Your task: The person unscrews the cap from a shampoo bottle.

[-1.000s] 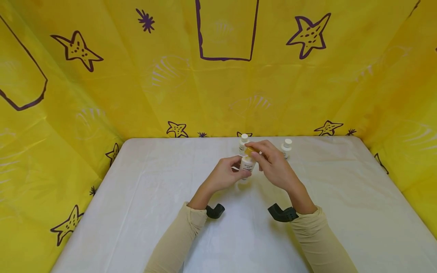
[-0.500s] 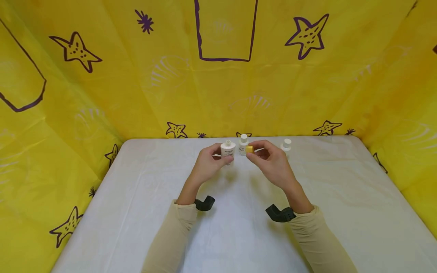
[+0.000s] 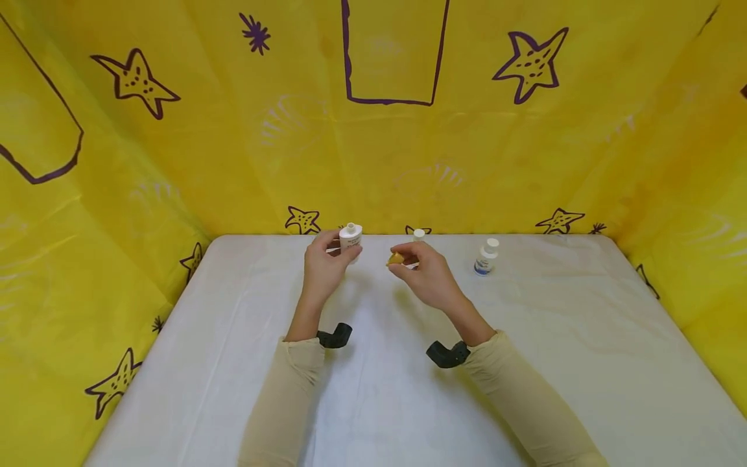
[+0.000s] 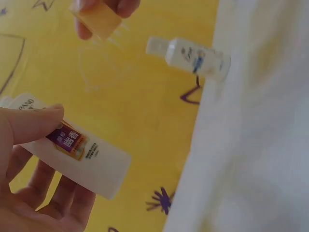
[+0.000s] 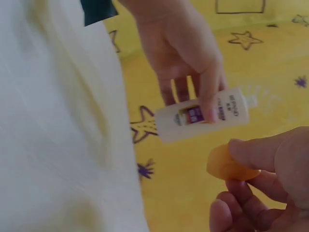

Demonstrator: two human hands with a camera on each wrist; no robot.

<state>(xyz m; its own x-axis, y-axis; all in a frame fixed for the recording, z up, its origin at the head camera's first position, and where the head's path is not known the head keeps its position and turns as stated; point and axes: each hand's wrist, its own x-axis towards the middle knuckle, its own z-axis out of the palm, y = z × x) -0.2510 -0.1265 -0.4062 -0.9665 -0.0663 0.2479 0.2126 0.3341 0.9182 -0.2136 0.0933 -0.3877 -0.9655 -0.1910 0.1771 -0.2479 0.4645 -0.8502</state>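
Note:
My left hand (image 3: 324, 267) grips a small white bottle (image 4: 91, 157) with a purple and orange label. The bottle's narrow neck is uncapped, as the right wrist view also shows. Between thumb and fingers, my right hand (image 3: 425, 275) pinches a gold-yellow cap (image 5: 227, 164), held apart from the bottle and to its right. Behind the right hand, a second white bottle with a white cap (image 3: 418, 235) stands on the table, its body mostly hidden in the head view.
Another capped white bottle (image 3: 486, 258) with a blue-marked label stands to the right on the white-covered table (image 3: 554, 337). A yellow curtain (image 3: 373, 162) with starfish drawings hangs along the table's back and side edges. Dark wrist mounts (image 3: 448, 355) stick out inward from both wrists.
The cap has come away from the bottle's neck. My left hand has carried the bottle left and back; my right hand has moved left with the cap, which is now tilted.

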